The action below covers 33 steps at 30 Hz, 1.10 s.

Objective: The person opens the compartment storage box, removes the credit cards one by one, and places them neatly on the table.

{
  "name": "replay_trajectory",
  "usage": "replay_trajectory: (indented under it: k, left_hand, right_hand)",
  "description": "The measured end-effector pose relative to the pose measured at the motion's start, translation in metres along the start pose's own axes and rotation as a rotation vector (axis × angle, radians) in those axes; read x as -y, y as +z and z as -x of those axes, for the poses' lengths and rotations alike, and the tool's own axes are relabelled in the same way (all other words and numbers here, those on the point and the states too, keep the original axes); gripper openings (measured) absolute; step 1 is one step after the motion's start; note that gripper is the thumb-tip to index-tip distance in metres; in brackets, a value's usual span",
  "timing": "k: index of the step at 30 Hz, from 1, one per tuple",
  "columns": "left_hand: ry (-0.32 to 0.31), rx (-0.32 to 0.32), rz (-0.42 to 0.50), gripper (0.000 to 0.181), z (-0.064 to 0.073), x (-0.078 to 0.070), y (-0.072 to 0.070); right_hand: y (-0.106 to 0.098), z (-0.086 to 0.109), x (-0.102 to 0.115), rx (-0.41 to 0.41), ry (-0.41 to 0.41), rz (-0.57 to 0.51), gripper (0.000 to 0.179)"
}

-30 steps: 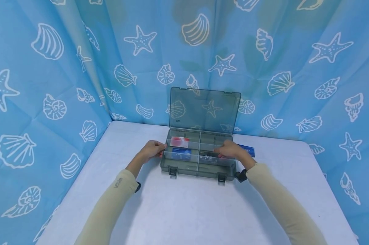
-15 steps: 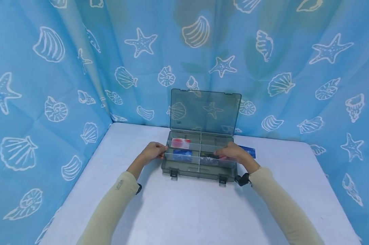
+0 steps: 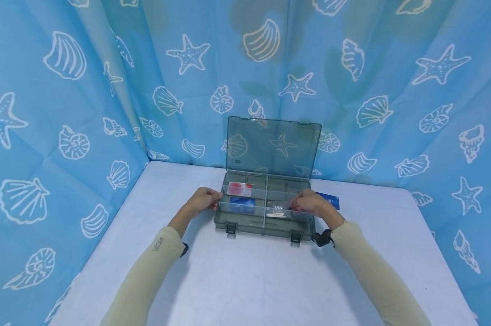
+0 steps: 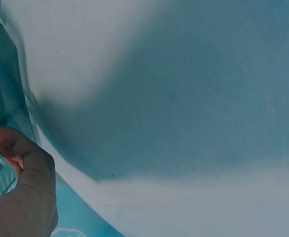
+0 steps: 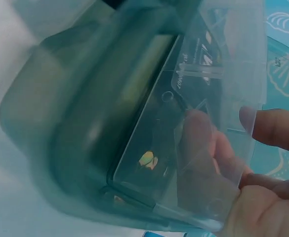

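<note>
A grey see-through compartment box (image 3: 262, 229) stands on the white table with its lid (image 3: 274, 147) upright. My left hand (image 3: 202, 200) grips the box's left wall; its curled fingers (image 4: 17, 148) show in the left wrist view. My right hand (image 3: 306, 203) reaches into the right side of the box (image 5: 60, 123). There the right hand (image 5: 223, 129) pinches a clear divider (image 5: 208, 163), thumb in front and fingers behind. A black card (image 3: 277, 209) lies in the compartment just left of it, with its hologram showing on the black card (image 5: 154, 143). Left compartments hold a red-and-white card (image 3: 239, 189) and a blue card (image 3: 242, 205).
Another blue card (image 3: 330, 199) lies on the table (image 3: 249, 280) right of the box, behind my right wrist. A blue seashell curtain (image 3: 66, 113) closes in the back and both sides. Two latches hang on the box's front wall.
My right hand has drawn slightly right, uncovering more of the black card, which now lies flatter in its compartment. The left hand and the box have stayed put.
</note>
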<state>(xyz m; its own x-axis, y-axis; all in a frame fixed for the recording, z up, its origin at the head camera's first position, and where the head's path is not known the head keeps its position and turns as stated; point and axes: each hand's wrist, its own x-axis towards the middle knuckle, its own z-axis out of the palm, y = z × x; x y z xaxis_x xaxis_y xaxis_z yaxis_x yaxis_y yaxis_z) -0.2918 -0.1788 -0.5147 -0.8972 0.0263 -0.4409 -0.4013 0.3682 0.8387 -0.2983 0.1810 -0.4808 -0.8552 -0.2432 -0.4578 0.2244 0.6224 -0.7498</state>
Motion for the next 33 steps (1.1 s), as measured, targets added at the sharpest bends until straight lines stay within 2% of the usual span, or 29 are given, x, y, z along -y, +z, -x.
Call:
replay_trajectory:
  k: [4, 8, 13, 16, 19, 25, 29, 33]
  left_hand:
    - [0.000, -0.003, -0.002, 0.035, 0.000, -0.001, 0.002]
    - [0.007, 0.005, 0.001, 0.036, 0.001, -0.002, 0.003]
    - [-0.003, 0.003, 0.003, 0.036, 0.001, -0.001, 0.004]
    - [-0.008, -0.001, -0.001, 0.036, 0.000, 0.000, 0.004]
    - [-0.009, -0.005, -0.007, 0.036, 0.000, 0.000, 0.005]
    - [-0.012, -0.010, -0.003, 0.035, 0.004, -0.002, 0.005]
    - [-0.016, -0.004, 0.008, 0.035, 0.002, -0.002, 0.004]
    - [-0.014, 0.005, 0.010, 0.036, 0.002, -0.003, 0.002]
  right_hand:
    - [0.002, 0.003, -0.003, -0.081, -0.027, 0.086, 0.018]
    - [0.005, 0.005, -0.007, -0.153, -0.048, 0.098, 0.016]
    - [0.003, 0.009, -0.008, -0.192, -0.051, -0.029, 0.018]
    - [-0.006, 0.013, -0.007, -0.198, -0.065, -0.111, 0.020]
    - [-0.024, 0.018, -0.007, -0.219, -0.066, -0.157, 0.024]
    - [-0.079, 0.031, -0.021, -0.285, -0.018, -0.209, 0.033]
    - [-0.111, 0.041, -0.042, -0.330, -0.010, -0.217, 0.042]
    - [-0.132, 0.047, -0.070, -0.386, 0.005, -0.216, 0.048]
